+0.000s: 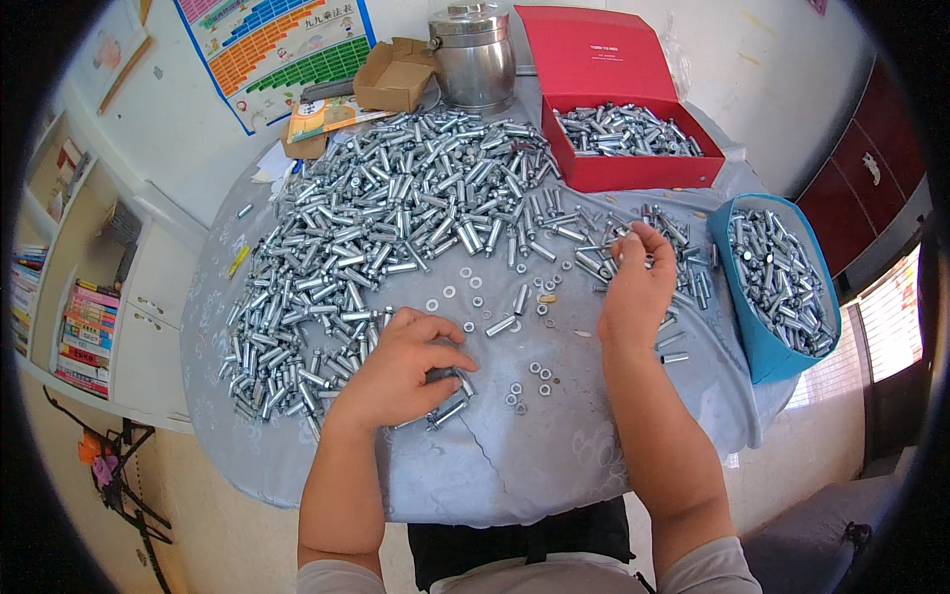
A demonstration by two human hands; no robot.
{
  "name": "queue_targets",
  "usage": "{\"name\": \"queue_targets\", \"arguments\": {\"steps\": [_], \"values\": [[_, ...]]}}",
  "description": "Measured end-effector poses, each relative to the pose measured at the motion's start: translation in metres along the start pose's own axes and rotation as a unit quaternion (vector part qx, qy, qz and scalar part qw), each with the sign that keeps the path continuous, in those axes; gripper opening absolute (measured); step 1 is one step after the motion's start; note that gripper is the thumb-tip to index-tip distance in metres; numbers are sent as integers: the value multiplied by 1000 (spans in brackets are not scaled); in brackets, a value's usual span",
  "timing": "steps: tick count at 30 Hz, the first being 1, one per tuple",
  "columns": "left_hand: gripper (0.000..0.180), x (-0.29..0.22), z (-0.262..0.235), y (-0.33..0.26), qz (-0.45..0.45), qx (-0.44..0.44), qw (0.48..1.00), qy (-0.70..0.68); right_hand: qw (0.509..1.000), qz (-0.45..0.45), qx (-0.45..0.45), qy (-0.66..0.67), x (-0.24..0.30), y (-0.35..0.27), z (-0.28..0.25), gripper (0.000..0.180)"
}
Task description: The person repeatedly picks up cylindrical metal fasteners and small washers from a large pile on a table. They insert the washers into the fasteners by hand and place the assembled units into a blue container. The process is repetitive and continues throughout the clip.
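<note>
At centre frame, on the round worktop [515, 465] draped in a pale grey cloth, my left hand [401, 371] lies palm-down with fingers curled over a few zinc-plated sleeve bolts [447, 406], their ends showing just right of and below the fingertips. Right of centre, my right hand [636, 282] is raised, thumb and fingers pinched narrow on one small bolt piece [625, 234]; what exactly it is I cannot tell.

I judge each bolt stiff, smooth and dense for its size: it should roll readily on the cloth and slip if pinched at the tip, so the mid-length of the sleeve is the sound place to grip.

Loose nuts and washers [539, 371] lie between the two hands. The main heap of bolts [396, 213] fills the upper left of the worktop, touching the left hand's far side. A red box [633, 170] at upper centre-right and a blue bin [760, 342] at the right edge both hold more bolts. A steel pot [473, 54] stands at top centre.
</note>
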State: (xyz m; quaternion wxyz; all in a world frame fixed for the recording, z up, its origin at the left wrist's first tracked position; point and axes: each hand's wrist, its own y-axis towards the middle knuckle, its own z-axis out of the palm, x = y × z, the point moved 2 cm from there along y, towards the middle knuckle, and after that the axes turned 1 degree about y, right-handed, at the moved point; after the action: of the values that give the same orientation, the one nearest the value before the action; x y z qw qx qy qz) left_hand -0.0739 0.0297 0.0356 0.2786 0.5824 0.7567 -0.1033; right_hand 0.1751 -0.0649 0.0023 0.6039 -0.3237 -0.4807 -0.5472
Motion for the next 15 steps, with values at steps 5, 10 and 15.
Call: {"name": "queue_targets", "arguments": {"steps": [5, 10, 15], "values": [[25, -3, 4, 3, 6, 23, 999, 33, 993, -62, -13, -104, -3, 18, -6, 25], [31, 1, 7, 5, -82, -54, 991, -88, 960, -178, 80, -199, -2, 17, -2, 24], [29, 7, 10, 6, -132, -229, 886, -380, 954, -151, 193, -172, 1, -7, 10, 19]]}}
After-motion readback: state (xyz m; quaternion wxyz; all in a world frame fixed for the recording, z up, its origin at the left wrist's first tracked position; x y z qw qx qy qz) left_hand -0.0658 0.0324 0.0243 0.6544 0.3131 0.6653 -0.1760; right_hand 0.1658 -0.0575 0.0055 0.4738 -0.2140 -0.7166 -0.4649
